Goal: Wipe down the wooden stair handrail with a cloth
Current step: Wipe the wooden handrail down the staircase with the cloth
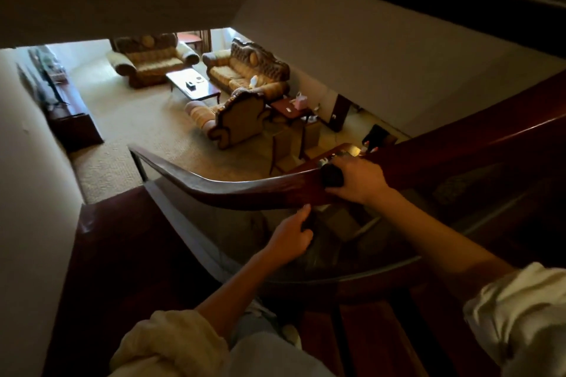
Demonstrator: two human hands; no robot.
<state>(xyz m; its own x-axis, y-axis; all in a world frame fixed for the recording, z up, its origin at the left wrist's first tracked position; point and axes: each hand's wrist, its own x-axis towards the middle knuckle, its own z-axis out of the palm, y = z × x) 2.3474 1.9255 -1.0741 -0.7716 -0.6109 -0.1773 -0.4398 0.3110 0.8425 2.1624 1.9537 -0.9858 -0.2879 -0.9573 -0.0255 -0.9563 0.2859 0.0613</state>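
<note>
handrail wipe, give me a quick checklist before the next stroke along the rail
1. Dark cloth pressed on the curved reddish-brown wooden handrail: ok, it sits on the rail top.
2. Right hand gripping the cloth: ok, fingers wrap over it and the rail.
3. Left hand placement: cannot tell; it is just under the rail, thumb near the underside, contact unclear.
4. Rail ahead toward the lower end free of objects: ok.
5. Footing on the dark wooden stair treads: cannot tell, feet mostly hidden.
</note>
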